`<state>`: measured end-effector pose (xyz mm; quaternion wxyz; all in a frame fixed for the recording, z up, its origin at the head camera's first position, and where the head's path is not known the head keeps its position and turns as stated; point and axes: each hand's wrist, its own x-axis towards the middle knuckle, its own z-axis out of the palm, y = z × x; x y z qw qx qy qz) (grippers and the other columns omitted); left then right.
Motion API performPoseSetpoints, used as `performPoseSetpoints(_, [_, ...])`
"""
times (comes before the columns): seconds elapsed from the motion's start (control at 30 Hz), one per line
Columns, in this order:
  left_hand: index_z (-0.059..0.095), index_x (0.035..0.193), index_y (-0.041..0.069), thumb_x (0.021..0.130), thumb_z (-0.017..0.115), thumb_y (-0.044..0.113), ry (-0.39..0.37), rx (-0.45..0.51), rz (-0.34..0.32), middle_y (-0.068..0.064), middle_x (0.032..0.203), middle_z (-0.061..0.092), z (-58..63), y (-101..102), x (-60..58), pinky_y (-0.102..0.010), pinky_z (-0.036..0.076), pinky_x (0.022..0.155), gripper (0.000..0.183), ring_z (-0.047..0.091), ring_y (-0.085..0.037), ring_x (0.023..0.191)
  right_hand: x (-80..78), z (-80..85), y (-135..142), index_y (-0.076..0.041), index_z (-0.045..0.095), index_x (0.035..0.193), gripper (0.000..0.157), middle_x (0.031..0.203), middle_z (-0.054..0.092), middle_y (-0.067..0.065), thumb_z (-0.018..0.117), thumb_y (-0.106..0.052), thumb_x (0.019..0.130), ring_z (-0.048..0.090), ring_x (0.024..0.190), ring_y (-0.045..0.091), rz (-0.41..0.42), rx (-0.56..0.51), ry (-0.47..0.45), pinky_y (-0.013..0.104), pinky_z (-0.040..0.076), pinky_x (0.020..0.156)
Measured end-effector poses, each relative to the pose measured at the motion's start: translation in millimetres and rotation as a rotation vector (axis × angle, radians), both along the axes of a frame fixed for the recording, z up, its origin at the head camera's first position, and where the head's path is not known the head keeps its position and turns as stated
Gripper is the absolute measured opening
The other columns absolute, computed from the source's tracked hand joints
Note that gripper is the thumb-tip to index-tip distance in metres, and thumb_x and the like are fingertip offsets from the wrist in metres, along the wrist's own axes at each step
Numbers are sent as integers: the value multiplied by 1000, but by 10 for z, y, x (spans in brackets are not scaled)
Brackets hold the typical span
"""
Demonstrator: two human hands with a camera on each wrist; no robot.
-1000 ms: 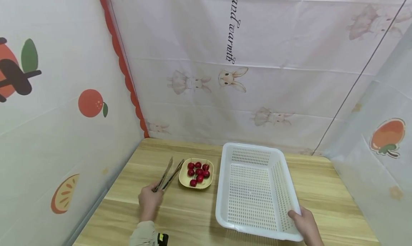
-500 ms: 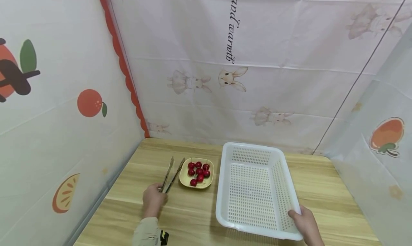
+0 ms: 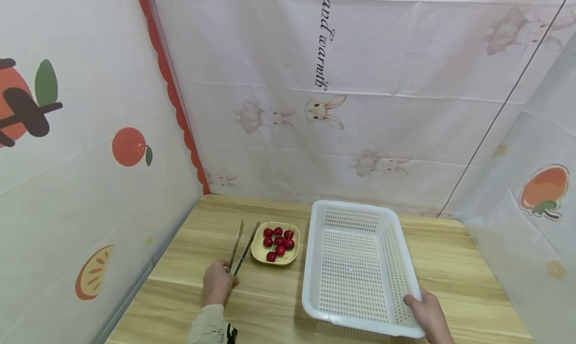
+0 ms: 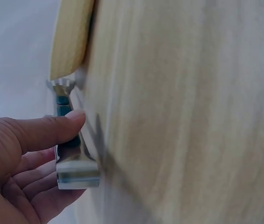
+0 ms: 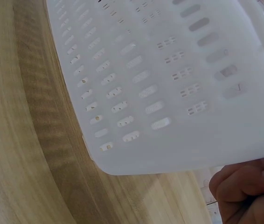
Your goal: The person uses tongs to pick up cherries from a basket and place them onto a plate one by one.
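My left hand (image 3: 218,284) holds metal tongs (image 3: 247,247) by their near end, thumb on one side in the left wrist view. The two arms of the tongs (image 4: 77,172) stand apart with nothing between them. Just right of their tips is a small yellow dish (image 3: 258,254) with several red stemmed cherries (image 3: 279,240) in it. On the other side, my right hand (image 3: 428,311) grips the rim of a white perforated plastic basket (image 3: 351,269) near its front right corner, thumb over the inside. The right wrist view has its slotted outer wall (image 5: 178,140) close up.
A wood-grain table (image 3: 265,304) carries everything. Behind it rises a white cloth wall (image 3: 405,124) printed with rabbits. A fruit-printed wall (image 3: 58,199) borders the left side, another the right. The basket casts a shadow under its front end.
My left hand has shifted a little to the right and towards me with the tongs, their arms still apart. The right hand, basket, dish and cherries have stayed in place.
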<state>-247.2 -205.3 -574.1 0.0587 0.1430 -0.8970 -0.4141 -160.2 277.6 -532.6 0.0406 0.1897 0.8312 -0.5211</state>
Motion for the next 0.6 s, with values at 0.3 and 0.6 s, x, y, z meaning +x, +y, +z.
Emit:
performPoseSetpoints(0.3, [66,104,-5,61,79,-3,99,-21,37,-24,96,64,-50,-23,-73,-47,47,63,45,60,-35,76,5,44,-3,17,38,126,44,93,63,25,46,-8,90,66,77,34,-5,2,-2,40,53,62])
performPoseSetpoints(0.6, [65,102,-7,62,77,-5,93,-74,3,-23,92,64,-32,-41,-97,-47,48,64,42,60,-35,76,5,52,-5,17,37,126,45,93,63,24,46,-9,91,65,78,33,-10,-11,-18,40,53,63])
